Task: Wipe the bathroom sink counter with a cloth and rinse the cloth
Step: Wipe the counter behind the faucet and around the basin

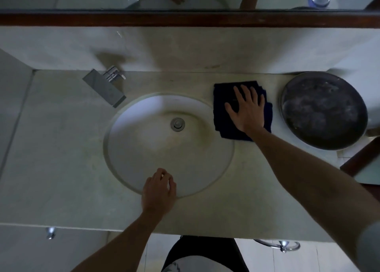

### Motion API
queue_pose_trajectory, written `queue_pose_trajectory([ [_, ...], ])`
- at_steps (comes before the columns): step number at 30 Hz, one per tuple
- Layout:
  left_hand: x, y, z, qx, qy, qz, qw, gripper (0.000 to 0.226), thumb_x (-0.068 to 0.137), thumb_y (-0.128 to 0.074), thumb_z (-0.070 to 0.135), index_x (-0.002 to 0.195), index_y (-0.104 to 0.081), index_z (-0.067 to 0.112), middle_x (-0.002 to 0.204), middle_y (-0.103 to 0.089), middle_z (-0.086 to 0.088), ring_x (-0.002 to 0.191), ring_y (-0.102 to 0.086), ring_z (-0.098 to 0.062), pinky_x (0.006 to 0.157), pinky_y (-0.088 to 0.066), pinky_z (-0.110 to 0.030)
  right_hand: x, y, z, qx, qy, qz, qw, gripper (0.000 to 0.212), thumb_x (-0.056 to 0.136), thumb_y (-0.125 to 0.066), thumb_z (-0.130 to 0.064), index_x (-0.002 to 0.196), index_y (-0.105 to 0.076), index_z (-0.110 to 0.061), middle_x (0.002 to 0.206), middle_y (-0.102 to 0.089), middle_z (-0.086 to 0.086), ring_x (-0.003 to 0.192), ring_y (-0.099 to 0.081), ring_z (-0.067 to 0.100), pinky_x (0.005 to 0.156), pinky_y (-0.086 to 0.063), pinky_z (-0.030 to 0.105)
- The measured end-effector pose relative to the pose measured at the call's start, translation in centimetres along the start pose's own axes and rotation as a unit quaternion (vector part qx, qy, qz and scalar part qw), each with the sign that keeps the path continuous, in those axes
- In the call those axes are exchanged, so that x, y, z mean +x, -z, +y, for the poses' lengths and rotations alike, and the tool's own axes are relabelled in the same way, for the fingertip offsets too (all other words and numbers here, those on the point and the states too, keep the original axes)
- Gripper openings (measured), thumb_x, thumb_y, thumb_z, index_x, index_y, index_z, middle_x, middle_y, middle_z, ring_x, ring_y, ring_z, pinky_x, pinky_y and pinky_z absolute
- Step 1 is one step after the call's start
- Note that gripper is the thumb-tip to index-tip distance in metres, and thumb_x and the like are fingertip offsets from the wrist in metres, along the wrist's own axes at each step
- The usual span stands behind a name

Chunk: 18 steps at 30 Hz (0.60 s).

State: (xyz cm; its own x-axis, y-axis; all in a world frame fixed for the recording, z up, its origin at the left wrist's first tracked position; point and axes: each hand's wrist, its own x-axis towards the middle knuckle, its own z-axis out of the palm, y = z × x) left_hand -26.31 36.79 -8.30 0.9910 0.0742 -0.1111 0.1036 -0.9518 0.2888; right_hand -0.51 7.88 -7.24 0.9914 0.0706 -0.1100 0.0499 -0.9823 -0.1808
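While the left hand (pixel 158 189) hangs loosely curled at the sink (pixel 123 128) rim, the right hand (pixel 245 109) presses flat, fingers spread, on the dark cloth (pixel 224 123).

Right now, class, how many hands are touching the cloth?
1. The right hand lies flat on the dark cloth right of the sink; the left hand rests at the sink's near rim.

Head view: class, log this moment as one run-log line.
right hand: flat on dark cloth, counter | left hand: idle at sink rim | rinse: not started
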Motion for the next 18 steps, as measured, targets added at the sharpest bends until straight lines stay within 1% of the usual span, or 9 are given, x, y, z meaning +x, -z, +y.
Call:
queue_pose_trajectory([
  [4,-0.1,-0.4,-0.4,0.000,-0.012,0.010,1.000,0.027,0.087,-0.044,0.029,0.080,-0.066,0.017,0.094,-0.061,-0.001,0.062,-0.057,-0.025,0.063,-0.048,-0.032,4.5,0.5,-0.1,0.003,0.012,0.000,1.000,0.074,0.096,-0.025,-0.069,0.156,-0.027,-0.027,0.162,-0.027,0.005,0.150,-0.018,0.031,0.121,-0.011,0.057],
  [7,0.4,-0.2,-0.4,0.001,-0.006,-0.001,1.000,0.029,0.089,-0.042,0.029,0.081,-0.066,0.016,0.092,-0.061,0.000,0.066,-0.059,-0.025,0.065,-0.049,-0.033,5.0,0.4,0.1,0.001,0.019,0.009,1.000,0.074,0.096,-0.025,-0.069,0.156,-0.029,-0.026,0.162,-0.028,0.005,0.150,-0.020,0.031,0.121,-0.011,0.056],
  [9,0.2,-0.1,-0.2,0.008,-0.005,-0.002,1.000,0.030,0.089,-0.041,0.030,0.080,-0.066,0.016,0.090,-0.061,0.000,0.067,-0.059,-0.025,0.064,-0.049,-0.033,4.3,0.3,0.1,0.002,0.023,0.010,1.000,0.074,0.096,-0.025,-0.068,0.157,-0.028,-0.025,0.162,-0.028,0.005,0.150,-0.019,0.031,0.121,-0.011,0.056],
  [12,0.0,0.3,0.0,0.000,0.000,-0.005,1.000,0.034,0.089,-0.038,0.031,0.079,-0.067,0.015,0.090,-0.062,-0.001,0.066,-0.059,-0.027,0.064,-0.048,-0.033,1.6,0.2,0.6,0.008,0.010,0.010,1.000,0.075,0.096,-0.026,-0.067,0.157,-0.026,-0.024,0.163,-0.026,0.006,0.151,-0.018,0.031,0.122,-0.010,0.055],
  [18,0.0,0.4,0.0,-0.028,0.009,-0.012,1.000,0.048,0.091,-0.030,0.036,0.082,-0.068,0.009,0.094,-0.064,-0.006,0.065,-0.060,-0.032,0.065,-0.047,-0.033,-7.6,-0.4,2.8,0.002,0.015,0.016,1.000,0.072,0.098,-0.028,-0.066,0.158,-0.025,-0.025,0.164,-0.026,0.004,0.152,-0.017,0.028,0.123,-0.010,0.052],
])
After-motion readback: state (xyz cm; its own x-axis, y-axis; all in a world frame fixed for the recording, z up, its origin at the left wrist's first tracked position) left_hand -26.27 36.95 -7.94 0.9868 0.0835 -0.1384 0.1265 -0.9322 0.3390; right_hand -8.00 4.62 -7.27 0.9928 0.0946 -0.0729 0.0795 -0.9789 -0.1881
